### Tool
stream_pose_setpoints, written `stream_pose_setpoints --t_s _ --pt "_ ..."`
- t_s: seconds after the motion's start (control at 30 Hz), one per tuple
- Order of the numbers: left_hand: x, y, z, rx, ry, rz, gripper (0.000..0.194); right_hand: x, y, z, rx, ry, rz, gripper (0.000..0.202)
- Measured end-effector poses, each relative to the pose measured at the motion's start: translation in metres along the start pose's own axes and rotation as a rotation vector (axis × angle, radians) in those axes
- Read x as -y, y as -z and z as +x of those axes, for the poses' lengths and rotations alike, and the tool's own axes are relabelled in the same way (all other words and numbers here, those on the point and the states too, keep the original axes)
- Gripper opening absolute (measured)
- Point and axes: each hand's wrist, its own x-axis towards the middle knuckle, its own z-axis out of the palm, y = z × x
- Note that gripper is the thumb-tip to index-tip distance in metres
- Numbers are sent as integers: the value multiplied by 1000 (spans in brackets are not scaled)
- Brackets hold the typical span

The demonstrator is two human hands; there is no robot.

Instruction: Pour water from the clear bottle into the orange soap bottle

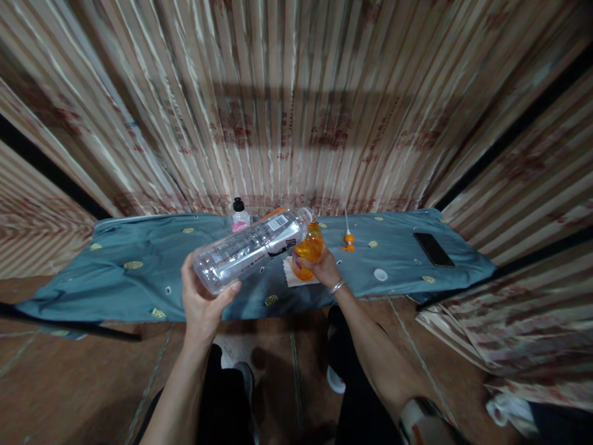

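My left hand [206, 300] is closed around the base of a large clear plastic bottle [250, 250] with a printed label. The bottle is tipped, base lower left, its neck up against the mouth of an orange bottle; whether liquid passes between them I cannot make out. My right hand [319, 269] wraps round the orange translucent bottle [309, 247], which stands upright over a white cloth or tissue [293, 275]. Beyond it lies an orange pump head [349, 241] with a thin white tube. Behind the clear bottle stands a small bottle [239, 216] with a black cap and pink contents.
A blue-green cloth with yellow motifs covers the narrow table [115, 272]. On its right side lie a white round lid [380, 274] and a black phone [433, 249]. Striped curtains [287, 111] hang behind and at both sides, with dark poles at the corners.
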Motion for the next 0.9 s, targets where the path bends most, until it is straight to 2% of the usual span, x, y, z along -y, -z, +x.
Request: stream_pose_setpoints --t_s 0.5,0.9 --pt "1 0 0 -26 1 3 97 -2 -2 0 -18 2 8 60" --pt "-2 1 -1 19 10 1 95 5 1 -2 8 -10 5 58"
